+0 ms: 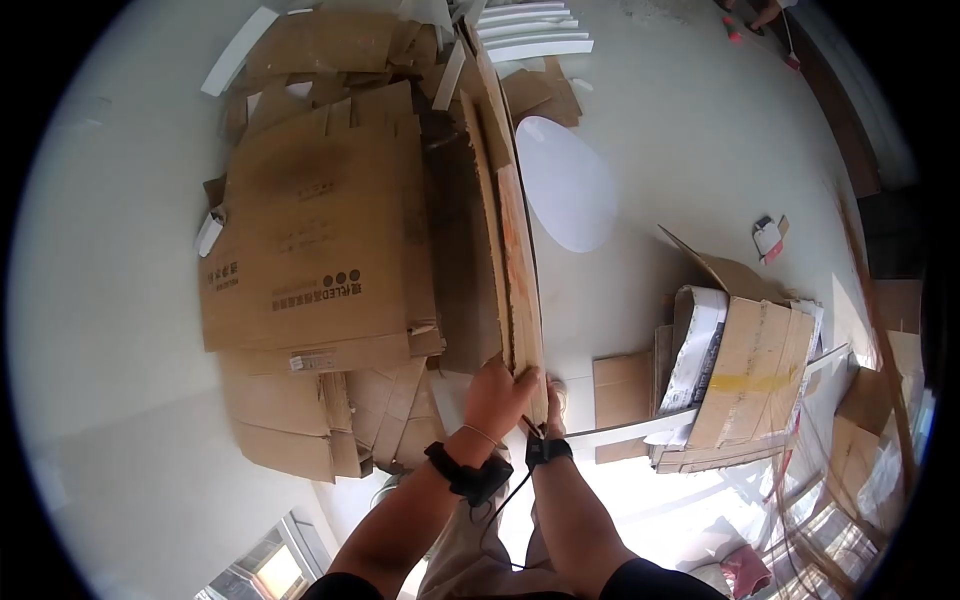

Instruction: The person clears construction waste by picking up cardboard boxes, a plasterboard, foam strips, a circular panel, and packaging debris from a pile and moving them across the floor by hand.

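My left hand (497,398) is closed around the near end of a long upright bundle of flattened cardboard (517,270), seen edge-on between my arms. On the other side of the same end is my right hand (554,412), its fingers partly hidden by the bundle and wrist strap; it appears wrapped round the edge. The bundle reaches away from my body toward the back. Directly to its left lies a big flattened cardboard box (320,230) with printed text, on top of further cardboard sheets (280,425).
A white oval panel (568,185) lies on the floor right of the bundle. Farther right stands a pile of folded cardboard (750,370) with a pale strip (620,431) alongside. White curved strips (535,40) lie at the back. Part of another person (768,12) shows top right.
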The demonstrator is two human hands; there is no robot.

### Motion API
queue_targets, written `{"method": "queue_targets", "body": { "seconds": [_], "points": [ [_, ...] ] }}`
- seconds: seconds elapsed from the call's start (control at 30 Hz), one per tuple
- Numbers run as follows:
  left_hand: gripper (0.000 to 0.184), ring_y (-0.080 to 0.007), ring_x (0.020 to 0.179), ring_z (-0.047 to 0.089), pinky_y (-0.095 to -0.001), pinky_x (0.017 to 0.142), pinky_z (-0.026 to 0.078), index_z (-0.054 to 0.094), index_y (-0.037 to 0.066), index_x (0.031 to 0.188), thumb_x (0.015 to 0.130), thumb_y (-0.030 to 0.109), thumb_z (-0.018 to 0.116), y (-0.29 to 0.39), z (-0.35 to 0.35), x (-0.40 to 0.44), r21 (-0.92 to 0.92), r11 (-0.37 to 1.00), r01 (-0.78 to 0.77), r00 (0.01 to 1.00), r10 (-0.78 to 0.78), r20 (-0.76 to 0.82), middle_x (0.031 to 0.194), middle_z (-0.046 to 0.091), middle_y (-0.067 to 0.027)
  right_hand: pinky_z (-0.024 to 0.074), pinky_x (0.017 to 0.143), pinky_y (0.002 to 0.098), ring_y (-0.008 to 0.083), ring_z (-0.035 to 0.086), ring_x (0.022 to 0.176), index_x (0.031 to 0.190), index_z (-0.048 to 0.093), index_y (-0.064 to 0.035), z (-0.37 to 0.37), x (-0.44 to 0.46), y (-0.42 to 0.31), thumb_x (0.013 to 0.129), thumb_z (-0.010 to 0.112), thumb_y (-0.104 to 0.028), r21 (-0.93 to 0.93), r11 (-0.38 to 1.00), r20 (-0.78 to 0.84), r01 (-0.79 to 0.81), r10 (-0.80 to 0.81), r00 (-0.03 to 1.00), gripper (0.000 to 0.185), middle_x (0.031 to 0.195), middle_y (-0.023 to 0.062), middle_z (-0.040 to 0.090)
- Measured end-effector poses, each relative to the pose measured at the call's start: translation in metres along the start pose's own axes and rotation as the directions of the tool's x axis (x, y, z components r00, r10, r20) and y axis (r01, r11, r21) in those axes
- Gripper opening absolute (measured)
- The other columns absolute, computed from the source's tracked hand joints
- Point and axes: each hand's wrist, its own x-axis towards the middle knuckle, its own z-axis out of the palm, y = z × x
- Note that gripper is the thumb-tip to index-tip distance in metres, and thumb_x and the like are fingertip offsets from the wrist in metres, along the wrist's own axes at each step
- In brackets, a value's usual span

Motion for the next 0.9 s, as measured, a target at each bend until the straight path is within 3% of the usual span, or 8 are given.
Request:
{"method": "queue_targets", "body": {
  "seconds": [0.1,0.2,0.43,0.5,0.6,0.67,0.83,0.9],
  "points": [
    [0.027,-0.0336,0.066,0.058,-0.0396,0.061,0.049,0.053,-0.001,0.075,0.074,0.026,0.053,0.08,-0.02,-0.045,0.418,0.892,-0.169,0.98,0.198,-0.026,0.073,0.057,-0.0168,0.0398,0.089,0.0379,0.026,0.049,0.103,0.117,0.043,-0.0036,0.038,-0.04,0.021,0.089,0.037,-0.031,-0.004,0.999,-0.026,-0.036,0.036,0.999,0.04,0.111,0.0118,0.052],
    [0.035,-0.0325,0.073,0.058,-0.0404,0.063,0.049,0.049,-0.002,0.093,0.071,0.025,0.053,0.099,-0.013,-0.069,0.55,0.817,-0.173,0.976,0.215,-0.012,0.089,0.054,-0.0199,0.0417,0.087,0.0371,0.0259,0.051,0.101,0.115,0.044,-0.0024,0.067,-0.057,0.029,0.089,0.04,-0.028,-0.018,0.998,-0.039,-0.06,0.06,0.997,0.037,0.11,0.0124,0.052],
    [0.046,-0.0373,0.085,0.056,-0.0435,0.07,0.049,0.039,-0.001,0.115,0.071,0.012,0.049,0.0,-0.07,-0.079,0.245,0.966,0.084,0.956,-0.008,-0.295,0.095,0.053,-0.0233,0.0462,0.082,0.0354,0.0257,0.055,0.095,0.109,0.045,0.0003,0.085,-0.048,0.067,0.088,0.046,-0.019,-0.16,0.968,-0.21,-0.191,0.156,0.965,0.029,0.107,0.0141,0.053],
    [0.045,-0.037,0.09,0.054,-0.0428,0.074,0.047,0.04,-0.001,0.114,0.073,0.015,0.051,-0.043,-0.094,-0.078,0.214,0.952,0.221,0.974,-0.205,-0.095,0.097,0.053,-0.0248,0.0475,0.078,0.0344,0.0254,0.055,0.093,0.103,0.047,-0.0006,0.116,-0.08,0.056,0.085,0.05,-0.018,-0.435,0.825,-0.349,-0.361,0.215,0.912,0.026,0.103,0.0137,0.054],
    [0.043,-0.0366,0.094,0.053,-0.0412,0.08,0.045,0.043,-0.002,0.111,0.074,0.019,0.052,-0.135,-0.094,-0.093,0.16,0.946,0.281,0.951,-0.251,-0.181,0.099,0.053,-0.0258,0.0485,0.074,0.0329,0.0243,0.058,0.083,0.103,0.045,0.0007,0.13,-0.1,0.029,0.081,0.055,-0.02,-0.806,0.366,-0.439,-0.465,0.156,0.885,0.032,0.098,0.0134,0.054],
    [0.042,-0.0385,0.092,0.053,-0.043,0.081,0.042,0.049,-0.002,0.107,0.07,0.017,0.054,-0.187,-0.085,-0.113,0.082,0.932,0.353,0.883,-0.303,-0.359,0.096,0.056,-0.0256,0.0496,0.07,0.0327,0.0235,0.058,0.081,0.096,0.05,-0.0028,0.126,-0.115,0.004,0.08,0.055,-0.018,-0.841,0.306,-0.444,-0.445,0.077,0.893,0.023,0.094,0.0101,0.056],
    [0.039,-0.0374,0.098,0.052,-0.0402,0.085,0.041,0.052,-0.004,0.099,0.07,0.021,0.052,-0.284,-0.085,-0.174,-0.044,0.767,0.64,0.751,-0.637,-0.175,0.1,0.055,-0.0272,0.0479,0.072,0.0339,0.0222,0.059,0.084,0.097,0.051,-0.0074,0.066,-0.155,-0.086,0.081,0.054,-0.022,-0.841,0.02,-0.54,-0.54,-0.021,0.841,0.022,0.093,0.0084,0.058],
    [0.036,-0.0371,0.097,0.052,-0.0399,0.084,0.041,0.056,-0.005,0.093,0.07,0.022,0.051,-0.339,-0.066,-0.187,-0.05,0.735,0.676,0.721,-0.674,-0.162,0.098,0.055,-0.028,0.0471,0.073,0.0355,0.023,0.056,0.09,0.1,0.05,-0.0098,0.042,-0.17,-0.117,0.08,0.056,-0.023,-0.797,0.051,-0.604,-0.602,-0.074,0.794,0.025,0.097,0.0098,0.056]
  ]
}}
